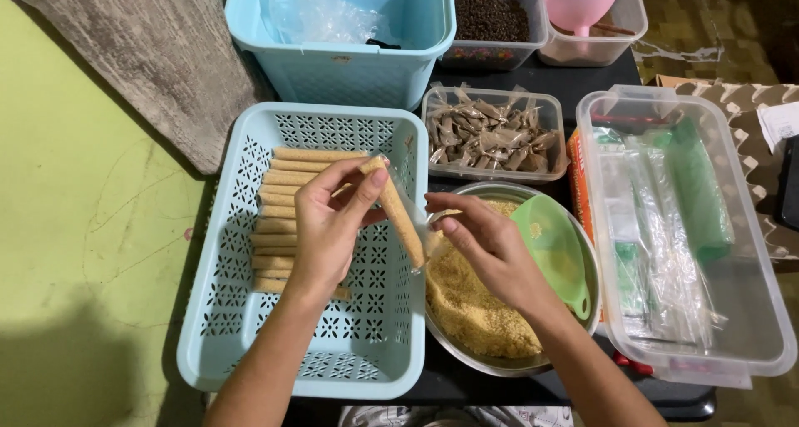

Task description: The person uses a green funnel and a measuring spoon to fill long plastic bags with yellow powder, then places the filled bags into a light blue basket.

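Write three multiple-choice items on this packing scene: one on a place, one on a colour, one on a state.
1. Where do the finished filled tubes lie?
A. In the light blue basket
B. In the metal bowl
C. In the clear box

2. What colour is the funnel in the metal bowl?
A. Pink
B. Green
C. White

3. What state is the tube between the hands in?
A. Empty and flat
B. Filled with yellow grain
C. Lying in the bowl

Answers:
1 A: the tubes lie stacked against the basket's left side.
2 B: the funnel resting on the yellow grain is green.
3 B: the left hand holds its top and the right hand pinches its lower end, and it shows full of grain.
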